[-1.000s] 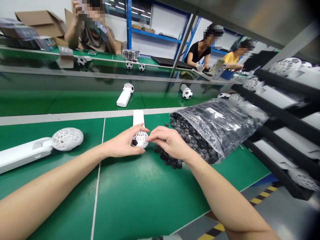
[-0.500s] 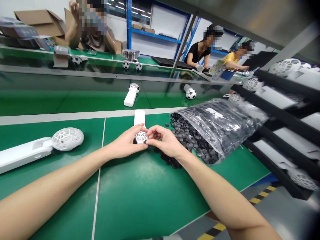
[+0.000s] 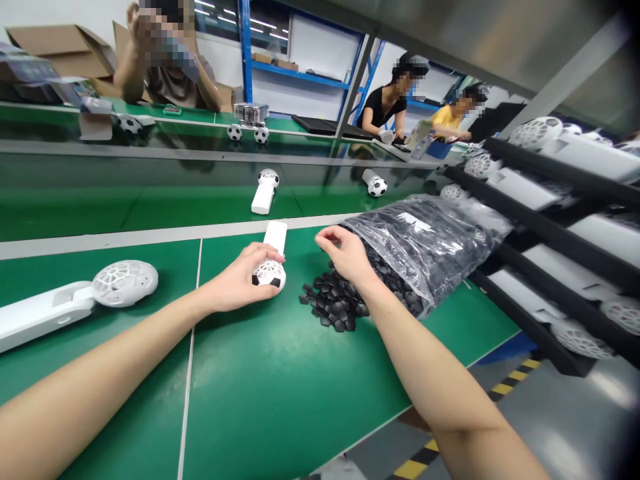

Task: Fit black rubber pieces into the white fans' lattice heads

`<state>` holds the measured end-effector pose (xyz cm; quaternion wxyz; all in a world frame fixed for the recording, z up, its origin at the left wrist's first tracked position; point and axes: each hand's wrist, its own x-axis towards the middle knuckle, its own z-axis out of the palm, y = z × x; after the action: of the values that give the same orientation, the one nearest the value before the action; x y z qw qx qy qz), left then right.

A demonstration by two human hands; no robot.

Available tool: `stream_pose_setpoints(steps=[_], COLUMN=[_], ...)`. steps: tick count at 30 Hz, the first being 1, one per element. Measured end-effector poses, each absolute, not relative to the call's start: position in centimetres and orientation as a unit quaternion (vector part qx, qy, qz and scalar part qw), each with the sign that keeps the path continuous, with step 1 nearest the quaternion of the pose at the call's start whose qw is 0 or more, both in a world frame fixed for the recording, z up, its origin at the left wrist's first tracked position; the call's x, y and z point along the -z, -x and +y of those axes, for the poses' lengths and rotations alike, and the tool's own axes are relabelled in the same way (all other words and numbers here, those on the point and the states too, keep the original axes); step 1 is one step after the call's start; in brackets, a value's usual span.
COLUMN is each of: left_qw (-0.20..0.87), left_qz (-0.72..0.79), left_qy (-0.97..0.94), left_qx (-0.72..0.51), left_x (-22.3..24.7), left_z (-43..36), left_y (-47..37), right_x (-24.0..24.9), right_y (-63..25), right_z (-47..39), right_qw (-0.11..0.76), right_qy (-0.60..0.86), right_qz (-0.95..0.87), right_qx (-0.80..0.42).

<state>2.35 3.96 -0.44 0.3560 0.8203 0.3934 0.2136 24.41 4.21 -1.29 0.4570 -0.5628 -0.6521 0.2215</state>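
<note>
A white handheld fan [image 3: 275, 237] lies on the green bench, its round, football-patterned grille head turned toward me. My left hand [image 3: 245, 277] is closed around that head, thumb on the near side and fingers over the far side. Black patches show on the head between thumb and fingers. My right hand [image 3: 344, 252] is raised to the right of the fan, fingertips pinched together; whether a small piece is between them is hidden. Under and beside my right hand lies a loose heap of small black five-sided pieces [image 3: 334, 297].
A clear plastic bag [image 3: 425, 230] spills more black pieces. A black rack [image 3: 525, 207] of white fans stands at right. Another white fan [image 3: 125, 283] lies at left. Further fans [image 3: 263, 197] rest on the sunken belt beyond. Several people [image 3: 385, 100] sit opposite.
My right hand has left the fan head and moved right and up, over the black pieces. My left hand still holds the fan, which is tilted slightly differently. The view has shifted slightly.
</note>
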Motion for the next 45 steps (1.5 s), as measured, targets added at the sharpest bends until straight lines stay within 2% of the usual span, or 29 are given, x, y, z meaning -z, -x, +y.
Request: stream_pose_setpoints(steps=[2,5,11,15,18,23,28,34,39,45], left_qw=[0.328,0.337,0.34,0.353,0.355,0.371,0.34,0.385,0.374,0.345], left_qz=[0.433,0.459,0.472,0.464,0.442,0.422,0.421,0.37,0.382,0.386], left_qy=[-0.813,-0.798,-0.793,-0.791,-0.803,-0.811,-0.821,-0.829,-0.832,-0.843], left_qx=[-0.209,-0.198,-0.183,-0.185,-0.186,-0.163,-0.18,-0.167,-0.149,-0.146], left_x=[0.5,0.3,-0.8,-0.7,-0.5,-0.5,-0.2,-0.6,-1.1,-1.1], left_z=[4.1,4.0,4.0,3.9,4.0,4.4,4.4,4.6,4.5,4.2], left_y=[-2.2,-2.2,-2.0,-2.1,-2.0,-1.7,-1.8,-1.4,-1.5,-1.6], right_x=[1.3,1.1,-0.6,-1.0,-0.8,-0.3,0.0,0.1,0.0,0.4], right_y=[-25.4,-25.7,-25.6,-25.3,-25.0,-24.4,-23.8,-23.9,-24.2,-23.7], right_z=[4.6,4.3,2.3,1.8,1.8,1.8,1.7,1.7,1.6,1.4], right_qw=[0.402,0.283,0.125,0.071,0.077,0.143,0.134,0.146,0.162,0.248], right_qy=[0.593,0.606,0.622,0.633,0.606,0.587,0.578,0.58,0.559,0.525], right_qz=[-0.686,-0.74,-0.753,-0.749,-0.767,-0.772,-0.775,-0.763,-0.775,-0.751], right_qx=[-0.124,-0.072,-0.175,-0.18,-0.195,-0.196,-0.218,-0.247,-0.248,-0.315])
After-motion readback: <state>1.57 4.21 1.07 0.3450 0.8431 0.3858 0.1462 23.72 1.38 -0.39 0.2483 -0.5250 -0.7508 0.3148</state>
